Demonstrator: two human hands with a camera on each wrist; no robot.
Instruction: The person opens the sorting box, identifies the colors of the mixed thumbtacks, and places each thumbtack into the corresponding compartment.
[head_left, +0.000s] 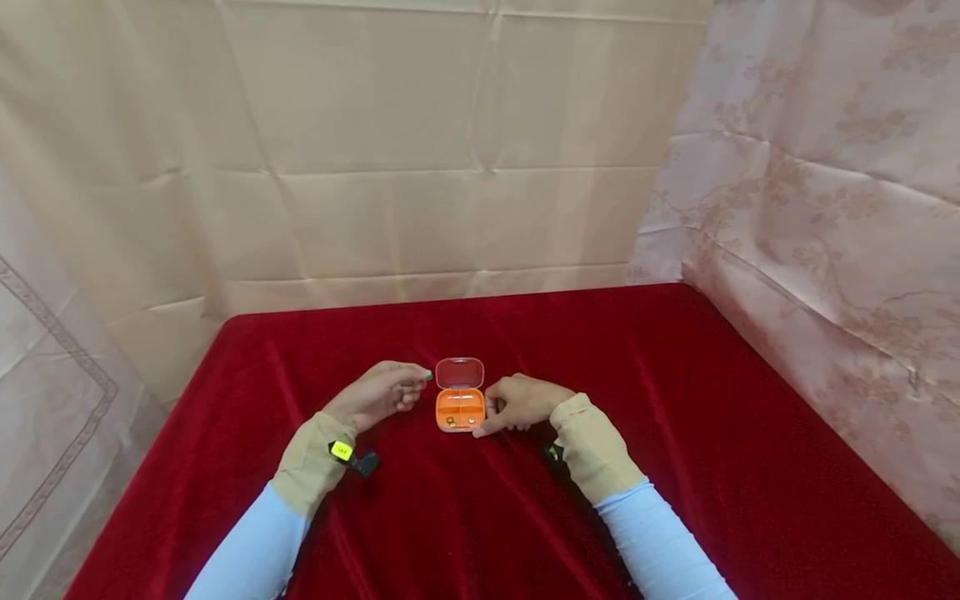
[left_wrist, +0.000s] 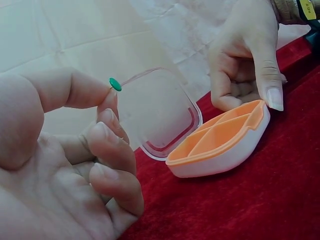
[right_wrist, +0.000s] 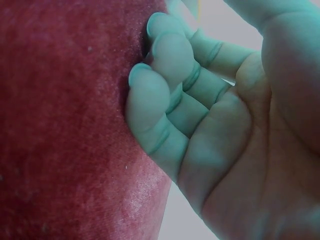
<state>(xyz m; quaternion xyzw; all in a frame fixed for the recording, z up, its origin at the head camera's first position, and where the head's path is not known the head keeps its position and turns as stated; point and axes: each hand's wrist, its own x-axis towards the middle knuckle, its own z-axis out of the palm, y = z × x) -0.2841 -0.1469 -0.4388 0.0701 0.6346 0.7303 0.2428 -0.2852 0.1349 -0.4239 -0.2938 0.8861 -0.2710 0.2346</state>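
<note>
Between thumb and forefinger, my left hand (head_left: 382, 392) pinches a green-headed thumbtack (left_wrist: 115, 84), its head facing up and outward. To its right, an orange and white pill box (left_wrist: 220, 162) rests on the red cloth. Its clear lid (head_left: 460, 373) stands raised at the back. Dividers split the orange inside into compartments, and small brass-coloured bits (head_left: 451, 422) lie in the front ones. My right hand (head_left: 525, 402) grips the box's right end, thumb at the front corner. In the right wrist view, the other fingers (right_wrist: 150, 100) curl against the cloth; the box is mostly hidden there.
Red velvet cloth (head_left: 660, 500) covers the table, with soft folds. A beige curtain (head_left: 450, 225) hangs behind the far edge, and a patterned pale curtain (head_left: 825, 208) hangs along the right. Dark wrist-camera mounts (head_left: 365, 463) sit at the wrists.
</note>
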